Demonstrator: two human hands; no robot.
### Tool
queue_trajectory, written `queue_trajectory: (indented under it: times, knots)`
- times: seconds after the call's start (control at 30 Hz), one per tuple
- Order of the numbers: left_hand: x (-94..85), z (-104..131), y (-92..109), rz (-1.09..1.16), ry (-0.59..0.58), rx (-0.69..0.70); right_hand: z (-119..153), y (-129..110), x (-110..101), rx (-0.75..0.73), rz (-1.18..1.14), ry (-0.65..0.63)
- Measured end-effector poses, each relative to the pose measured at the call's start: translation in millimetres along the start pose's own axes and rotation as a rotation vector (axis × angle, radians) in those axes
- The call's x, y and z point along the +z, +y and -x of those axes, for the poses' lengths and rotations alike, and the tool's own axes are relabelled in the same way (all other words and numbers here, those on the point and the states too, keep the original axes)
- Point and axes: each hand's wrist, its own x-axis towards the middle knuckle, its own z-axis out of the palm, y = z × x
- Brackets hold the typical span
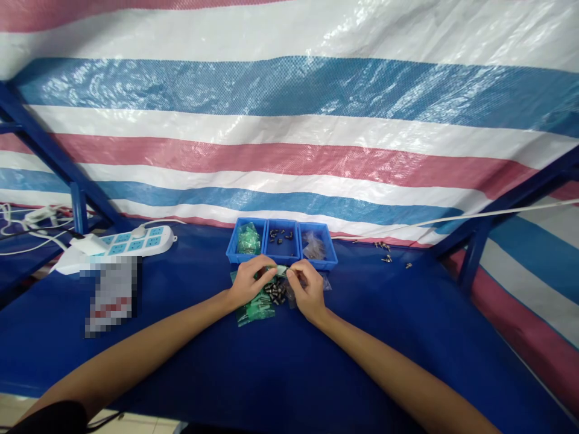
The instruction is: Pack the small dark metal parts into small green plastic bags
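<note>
Both hands meet over the middle of the blue table, in front of three small blue bins. My left hand (251,281) and my right hand (308,289) pinch a small pale green packet (281,270) between them, one at each end. Beneath them lie a pile of small dark and metallic pieces (275,293) and green plastic packets (256,308). Clear packets lie partly under my right hand. Behind, the left bin (232,247) holds green packets, the middle bin (284,253) several dark pieces, and the right bin (332,253) clear packets.
A white power strip (136,241) with plugs and cables lies at the left, near a blurred-out item (113,295). Several small metal pieces (386,259) are scattered at the back right. Blue frame bars stand on both sides, before a striped sheet (289,157).
</note>
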Motion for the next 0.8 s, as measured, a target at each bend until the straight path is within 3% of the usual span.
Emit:
queue_trajectory:
  times: [0.37, 0.57, 0.8]
  knots:
    - [0.2, 3.4, -3.3, -0.007, 0.049, 0.011, -1.7, 2.5, 2.3, -0.014, 0.006, -0.103]
    - [0.7, 3.1, -2.6, 0.026, 0.009, -0.098, -1.5, 2.7, 2.9, -0.012, 0.031, -0.043]
    - [3.6, 3.6, -6.8, -0.078, -0.001, -0.085, 1.4, 8.4, 3.5, 0.064, -0.007, -0.019]
